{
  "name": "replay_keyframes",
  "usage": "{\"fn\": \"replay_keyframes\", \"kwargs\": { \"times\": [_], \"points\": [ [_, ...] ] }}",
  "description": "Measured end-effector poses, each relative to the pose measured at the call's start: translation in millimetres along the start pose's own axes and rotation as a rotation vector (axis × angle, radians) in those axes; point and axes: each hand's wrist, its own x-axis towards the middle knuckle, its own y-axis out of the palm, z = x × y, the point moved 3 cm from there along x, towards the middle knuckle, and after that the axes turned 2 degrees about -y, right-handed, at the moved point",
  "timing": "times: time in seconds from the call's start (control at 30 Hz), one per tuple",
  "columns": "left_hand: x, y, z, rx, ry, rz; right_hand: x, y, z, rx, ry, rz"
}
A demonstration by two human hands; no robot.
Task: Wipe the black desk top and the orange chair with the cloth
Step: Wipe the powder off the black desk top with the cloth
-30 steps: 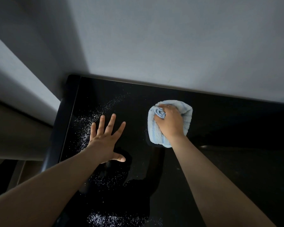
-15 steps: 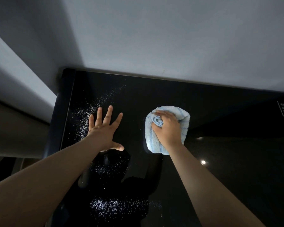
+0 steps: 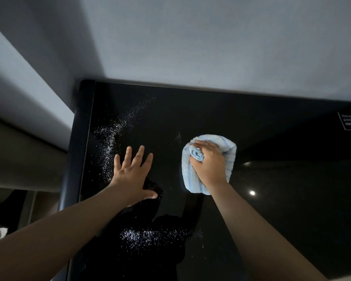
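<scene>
The glossy black desk top (image 3: 282,179) fills the lower half of the view. White specks of dust or powder (image 3: 111,142) lie scattered near its left edge, and another patch of powder (image 3: 150,235) lies nearer me. My right hand (image 3: 210,165) grips a bunched light blue cloth (image 3: 227,147) and presses it on the desk at the middle. My left hand (image 3: 134,173) lies flat on the desk with fingers spread, just right of the left dust patch. The orange chair is not in view.
A grey wall (image 3: 190,37) rises behind the desk's far edge. The desk's rounded left edge (image 3: 75,149) drops to a dim floor area. A small white printed label (image 3: 348,121) sits at the desk's far right. A lamp's reflection (image 3: 252,192) shines on the desk.
My right hand and the cloth have slid a little toward me over the desk. My left hand stays flat in about the same spot. The camera has tilted, showing more desk.
</scene>
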Motion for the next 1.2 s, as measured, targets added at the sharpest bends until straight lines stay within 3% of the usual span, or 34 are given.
{"fn": "replay_keyframes", "kwargs": {
  "times": [0.2, 1.2],
  "points": [
    [-11, 20, -5, 0.121, 0.004, 0.105, -23, 0, -1, -0.002, 0.037, 0.02],
    [-20, 22, -3, 0.21, 0.05, 0.058, -143, -12, 5, -0.068, 0.136, 0.053]
  ]
}}
